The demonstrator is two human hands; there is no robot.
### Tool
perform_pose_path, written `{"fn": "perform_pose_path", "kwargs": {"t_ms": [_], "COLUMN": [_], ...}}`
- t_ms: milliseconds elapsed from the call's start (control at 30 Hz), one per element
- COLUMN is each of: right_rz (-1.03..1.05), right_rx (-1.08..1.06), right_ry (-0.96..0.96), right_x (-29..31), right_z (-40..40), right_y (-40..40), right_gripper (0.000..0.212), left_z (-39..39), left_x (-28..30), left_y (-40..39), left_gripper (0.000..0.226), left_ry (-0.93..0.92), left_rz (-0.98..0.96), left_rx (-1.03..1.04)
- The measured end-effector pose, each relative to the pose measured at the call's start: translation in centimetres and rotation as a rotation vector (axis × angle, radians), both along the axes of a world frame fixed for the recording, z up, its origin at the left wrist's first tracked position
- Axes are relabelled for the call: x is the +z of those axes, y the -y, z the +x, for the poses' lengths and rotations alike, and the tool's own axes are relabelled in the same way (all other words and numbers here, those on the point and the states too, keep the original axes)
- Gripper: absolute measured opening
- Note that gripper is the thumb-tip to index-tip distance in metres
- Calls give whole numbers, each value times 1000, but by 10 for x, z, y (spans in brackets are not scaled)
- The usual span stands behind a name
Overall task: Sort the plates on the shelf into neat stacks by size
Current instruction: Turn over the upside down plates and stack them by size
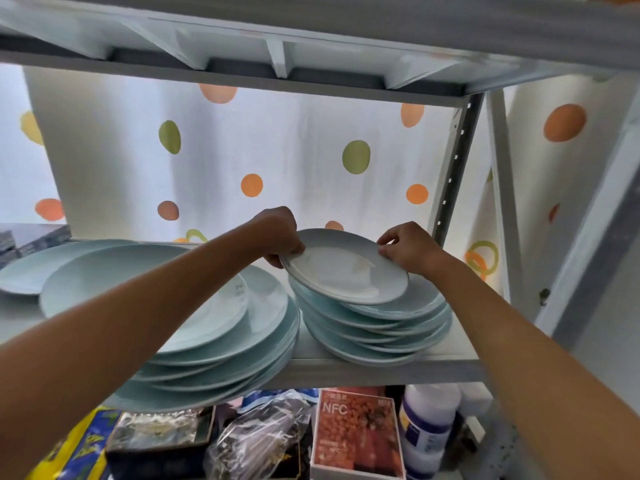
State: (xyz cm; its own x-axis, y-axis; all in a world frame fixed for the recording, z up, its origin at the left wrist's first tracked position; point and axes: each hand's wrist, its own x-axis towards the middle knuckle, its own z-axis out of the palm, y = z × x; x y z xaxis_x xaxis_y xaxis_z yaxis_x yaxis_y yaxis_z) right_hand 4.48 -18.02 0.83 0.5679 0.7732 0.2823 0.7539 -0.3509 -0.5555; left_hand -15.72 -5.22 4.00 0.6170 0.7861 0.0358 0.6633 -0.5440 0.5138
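**Both hands gripping top small plate over right stack**

Left hand (277, 237) is pinching the far-left rim of the top plate (346, 268), fingers curled over the edge. Right hand (408, 247) is pinching the far-right rim, thumb and fingertips closed on it. Plate is sitting tilted, near edge lower, offset to the left of the stack under it; can't tell whether it's touching the next plate or just clear of it.

Small stack (377, 327) is sitting on the right end of the shelf (381, 367), plates staggered, not aligned, near edges reaching the shelf's front lip. Just left of it, nearly touching, the big stack (221, 348) is fanning out sloppily and overhanging the front lip. A mid-size plate (138, 289) is lying on top of the big stack, mostly under the left forearm. One more plate (38, 268) is lying behind and to the left, partly covered by that one.

Dark flat items (31, 237) are sitting at the far left back of the shelf. Spotted curtain (277, 150) is hanging behind the rack.

Lower level: orange NFC box (356, 434), white bottle (426, 424) to its right, crinkled plastic bag (263, 441) to its left, dark box (159, 438) further left.
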Motion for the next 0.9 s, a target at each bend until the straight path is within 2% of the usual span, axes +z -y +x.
{"fn": "perform_pose_path", "kwargs": {"t_ms": [100,233,433,667,800,900], "right_rz": [-43,-75,-100,-110,20,71], "right_rx": [17,-6,-62,-159,-73,34], "right_ry": [-27,33,104,224,221,208], "right_x": [-1,-2,-5,2,13,21], "right_z": [-1,1,1,-7,-21,-41], "right_y": [-1,-1,3,0,-10,-24], "right_gripper": [13,12,14,15,16,17], "left_z": [0,3,7,6,-3,-17], "left_x": [-3,-9,-13,-14,-11,-4], "left_y": [-2,-3,0,-8,-12,-15], "left_gripper": [18,27,25,38,30,18], "left_ry": [-51,-64,-103,-9,58,117], "left_rz": [16,44,169,259,329,307], "left_rx": [16,-3,-18,-44,-76,-116]}}
